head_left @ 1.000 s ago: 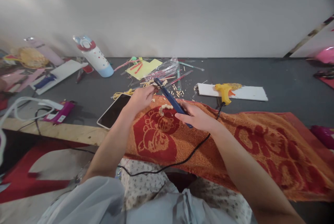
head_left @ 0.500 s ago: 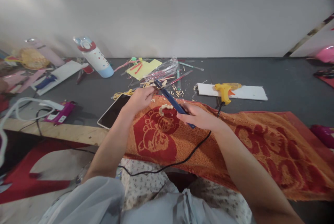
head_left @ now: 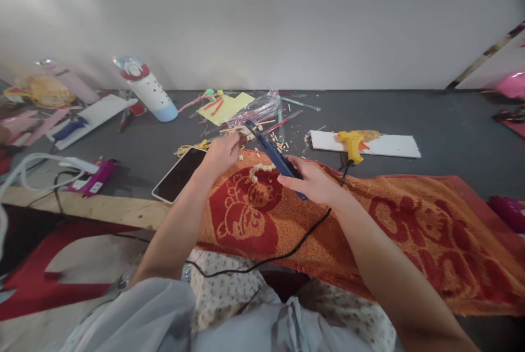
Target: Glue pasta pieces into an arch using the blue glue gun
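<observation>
My right hand [head_left: 307, 177] is wrapped round a long, slim, dark blue object [head_left: 273, 155] with a darker far end, and it slants up to the left above the towel. I cannot tell exactly what kind of thing it is. Close to its far end is my left hand [head_left: 225, 151], fingers pinched together; whatever they hold is too small or hidden to name. Beneath the blue object, a curved row of small pale pieces [head_left: 258, 169] lies on the orange and red towel [head_left: 241, 215]. Behind it are scattered short pale bits [head_left: 281, 146].
A tablet-like device [head_left: 178, 177] lies by my left forearm. A yellow glue gun [head_left: 353, 143] rests on a white board [head_left: 394, 145], its black cord crossing the towel. A spotted bottle [head_left: 150, 92], yellow paper [head_left: 223, 110] and clear plastic wrap [head_left: 262, 107] stand or lie farther back.
The blue object's far end has shifted slightly right and its angle has changed a little. My left hand has moved slightly and stays pinched beside that end.
</observation>
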Available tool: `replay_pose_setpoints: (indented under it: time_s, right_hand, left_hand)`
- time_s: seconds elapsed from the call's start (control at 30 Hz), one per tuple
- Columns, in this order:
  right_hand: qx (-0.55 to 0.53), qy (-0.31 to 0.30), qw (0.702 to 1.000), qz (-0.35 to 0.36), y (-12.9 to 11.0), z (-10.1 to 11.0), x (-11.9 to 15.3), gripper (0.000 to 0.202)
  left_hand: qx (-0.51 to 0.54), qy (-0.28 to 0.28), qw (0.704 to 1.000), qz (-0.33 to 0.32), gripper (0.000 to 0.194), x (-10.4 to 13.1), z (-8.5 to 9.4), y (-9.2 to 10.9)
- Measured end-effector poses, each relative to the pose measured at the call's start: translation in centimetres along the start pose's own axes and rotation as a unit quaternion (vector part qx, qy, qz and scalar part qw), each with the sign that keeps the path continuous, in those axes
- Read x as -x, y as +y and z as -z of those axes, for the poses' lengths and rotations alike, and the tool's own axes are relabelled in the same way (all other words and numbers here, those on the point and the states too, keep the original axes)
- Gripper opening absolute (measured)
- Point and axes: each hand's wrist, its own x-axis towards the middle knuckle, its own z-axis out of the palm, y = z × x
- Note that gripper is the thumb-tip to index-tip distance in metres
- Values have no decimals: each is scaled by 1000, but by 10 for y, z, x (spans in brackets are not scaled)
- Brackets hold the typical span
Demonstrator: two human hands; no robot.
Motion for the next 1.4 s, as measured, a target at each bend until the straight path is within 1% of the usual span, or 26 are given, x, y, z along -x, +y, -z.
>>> replay_pose_setpoints:
  time_s: [0.07, 0.17, 0.3, 0.53, 0.77, 0.83, 1.0, 1.23, 1.3, 1.4]
  right_hand:
    - [1, 24, 1000, -13, 1, 0, 0, 44]
    - [-23, 64, 997, -21, 3, 0, 1, 43]
    - [-73, 86, 993, -21, 2, 0, 0, 35]
    - [-129, 123, 984, -29, 0, -2, -2, 34]
    - [-167, 158, 973, -32, 7, -4, -7, 37]
    - [-179, 166, 969, -34, 10, -3, -9, 38]
    - [-202, 158, 966, -34, 13, -4, -11, 36]
    - [-192, 160, 967, -49, 10, -6, -10, 39]
    - [-195, 159, 966, -56, 10, -8, -10, 41]
    - [-202, 157, 965, -61, 11, -9, -10, 41]
  left_hand:
    - [5, 16, 1000, 1, 26, 0, 1, 3]
    - [3, 33, 999, 13, 30, 0, 2, 5]
    - [-3, 45, 998, 40, 34, 0, 2, 5]
    - [21, 31, 999, 8, 28, -2, -1, 6]
    - [22, 24, 999, 29, 31, -1, 0, 9]
    - [17, 28, 999, 37, 29, -1, -1, 9]
    - [-6, 49, 998, 35, 23, -3, -7, 8]
    - [-59, 42, 992, 99, 15, -3, -10, 6]
    - [-71, 34, 990, 115, 15, -4, -10, 5]
    - [-78, 6, 988, 130, 15, -4, -9, 4]
